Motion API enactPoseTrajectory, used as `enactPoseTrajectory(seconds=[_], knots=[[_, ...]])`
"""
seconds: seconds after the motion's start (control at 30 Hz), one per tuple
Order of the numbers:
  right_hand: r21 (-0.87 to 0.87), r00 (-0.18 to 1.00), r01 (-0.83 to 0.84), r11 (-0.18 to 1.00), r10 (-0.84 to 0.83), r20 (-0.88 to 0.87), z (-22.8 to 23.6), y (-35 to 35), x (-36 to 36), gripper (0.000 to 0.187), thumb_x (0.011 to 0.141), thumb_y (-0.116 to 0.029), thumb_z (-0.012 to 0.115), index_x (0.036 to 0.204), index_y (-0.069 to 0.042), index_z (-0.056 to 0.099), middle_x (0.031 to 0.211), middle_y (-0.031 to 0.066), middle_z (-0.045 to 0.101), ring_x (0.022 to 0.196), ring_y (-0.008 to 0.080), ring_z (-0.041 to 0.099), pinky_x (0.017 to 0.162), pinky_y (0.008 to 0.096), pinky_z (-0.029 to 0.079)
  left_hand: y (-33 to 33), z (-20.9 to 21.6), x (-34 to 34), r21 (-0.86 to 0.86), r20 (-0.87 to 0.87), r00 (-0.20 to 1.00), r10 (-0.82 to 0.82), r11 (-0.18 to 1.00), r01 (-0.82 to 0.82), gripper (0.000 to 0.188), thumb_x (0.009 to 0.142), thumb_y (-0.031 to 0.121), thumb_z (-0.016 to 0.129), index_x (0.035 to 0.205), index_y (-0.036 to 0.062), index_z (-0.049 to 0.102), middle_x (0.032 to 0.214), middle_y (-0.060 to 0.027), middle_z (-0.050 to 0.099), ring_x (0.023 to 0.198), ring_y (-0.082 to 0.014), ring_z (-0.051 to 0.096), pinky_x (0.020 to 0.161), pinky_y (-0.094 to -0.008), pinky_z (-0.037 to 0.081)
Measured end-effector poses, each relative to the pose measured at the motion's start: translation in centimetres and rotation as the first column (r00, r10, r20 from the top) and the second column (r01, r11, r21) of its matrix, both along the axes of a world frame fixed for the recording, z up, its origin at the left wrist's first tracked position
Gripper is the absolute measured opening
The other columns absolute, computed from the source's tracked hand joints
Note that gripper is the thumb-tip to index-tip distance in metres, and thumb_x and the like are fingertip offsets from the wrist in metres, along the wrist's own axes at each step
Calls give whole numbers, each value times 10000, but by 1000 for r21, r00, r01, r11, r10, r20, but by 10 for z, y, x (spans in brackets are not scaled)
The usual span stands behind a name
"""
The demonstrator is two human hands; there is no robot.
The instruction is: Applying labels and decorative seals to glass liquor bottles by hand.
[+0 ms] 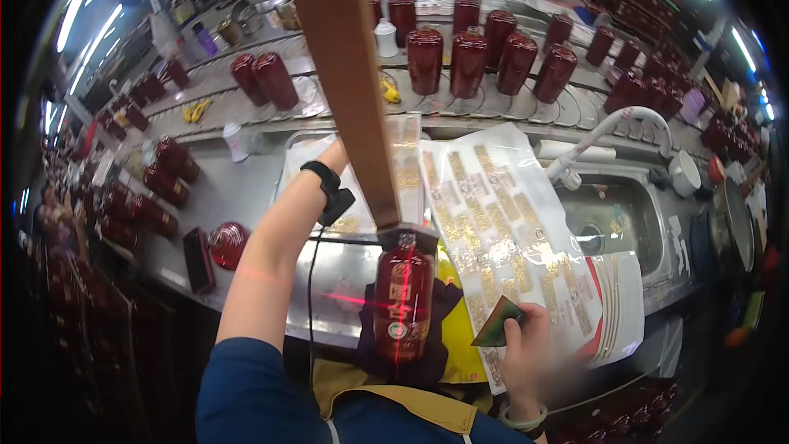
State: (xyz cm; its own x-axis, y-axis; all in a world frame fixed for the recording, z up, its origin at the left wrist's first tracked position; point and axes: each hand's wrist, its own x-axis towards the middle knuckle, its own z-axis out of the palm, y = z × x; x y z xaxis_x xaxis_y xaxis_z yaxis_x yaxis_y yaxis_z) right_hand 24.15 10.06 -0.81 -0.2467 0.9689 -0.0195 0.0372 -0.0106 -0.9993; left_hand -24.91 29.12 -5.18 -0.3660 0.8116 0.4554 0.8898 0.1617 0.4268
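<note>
My right hand (528,344) pinches a small flat dark green piece (498,322) with reddish edges, over the lower part of a white sheet (485,197) printed with rows of gold decals. A dark red glass bottle (403,304) with gold and white markings lies on a dark cloth (444,312) in front of me, crossed by red laser lines. Reaching forward, my left arm ends at my left hand (335,153), whose fingers are hidden behind a brown post. A black device is strapped to that wrist. More gold-printed sheets (404,173) lie near it.
The brown post (345,74) rises above the bottle. A steel sink (616,222) with a curved tap (612,127) is at right. Red bottles (468,66) stand on a conveyor (378,99) beyond. At left are a red round object (228,245) and a dark phone-like slab (197,259).
</note>
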Motion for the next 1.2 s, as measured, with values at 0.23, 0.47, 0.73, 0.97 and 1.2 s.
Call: enactPoseTrajectory(seconds=[0.23,0.47,0.73,0.97,1.2], knots=[[129,944,128,983,-161,290,-42,3,28,293,947,-35,573,1232,32,580,1233,136,579,1168,245,532,999,363,425,64,-22,-11,-171,-480,855,-197,977,129,326,815,3,604,1133,64,641,1160,-166,656,1192,-337,569,952,-459,486],[109,855,233,966,-257,450,-30,11,22,340,974,-42,594,1293,73,570,1243,170,638,1137,271,615,1001,395,482,87,-13,5,58,-540,841,-30,996,73,148,812,61,629,954,47,668,1059,-104,664,1089,-307,596,913,-422,483],[309,991,68,948,-100,87,-73,20,31,442,1016,-117,540,1408,59,435,1331,175,547,1176,252,565,1016,360,456,45,54,23,459,639,769,-15,810,-365,355,898,154,678,1156,-53,549,1147,-239,575,1050,-371,596,910,-430,474],[279,958,-206,938,252,-138,-72,23,26,403,1002,-92,542,1378,35,469,1199,143,607,1034,203,606,927,322,494,-91,127,107,619,774,546,-321,567,-544,248,993,164,620,1179,7,571,1045,-31,626,906,-106,585,799,-284,496],[197,976,-216,956,210,51,13,-5,-14,108,994,-14,571,1084,18,622,950,55,620,895,153,579,837,272,469,-270,150,178,713,671,492,-554,663,-226,401,1054,157,516,1417,8,434,1147,-38,590,985,-76,550,871,-255,461]])
